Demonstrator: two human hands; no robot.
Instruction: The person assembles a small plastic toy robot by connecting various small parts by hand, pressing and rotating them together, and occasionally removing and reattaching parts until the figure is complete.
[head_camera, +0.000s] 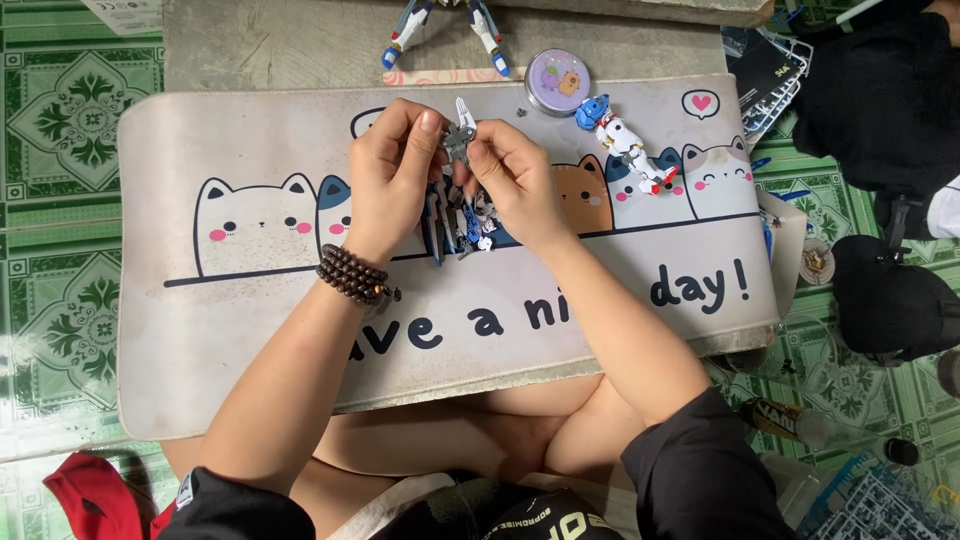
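Hands meet over a desk mat (250, 330) printed with cartoon cats, where a person seated cross-legged works on a small grey model part (460, 138). The left hand (392, 178), a dark bead bracelet (352, 275) at its wrist, pinches the part from the left side; the right hand (515, 180) closes its fingertips on it from the right. Both hands are closed on the piece, which sits between the two thumbs, held just above the mat. A pale, pointed blade of the part sticks up and away from the person, so its long axis runs roughly top to bottom in the head view. Neither hand is clearly nearer; they share the grip. Beneath the hands lies a cluster of loose parts (465, 225) in blue, white and grey, touching the mat. A partly built toy robot (625, 145) lies to the right, well apart, near a round purple tin (557, 82).
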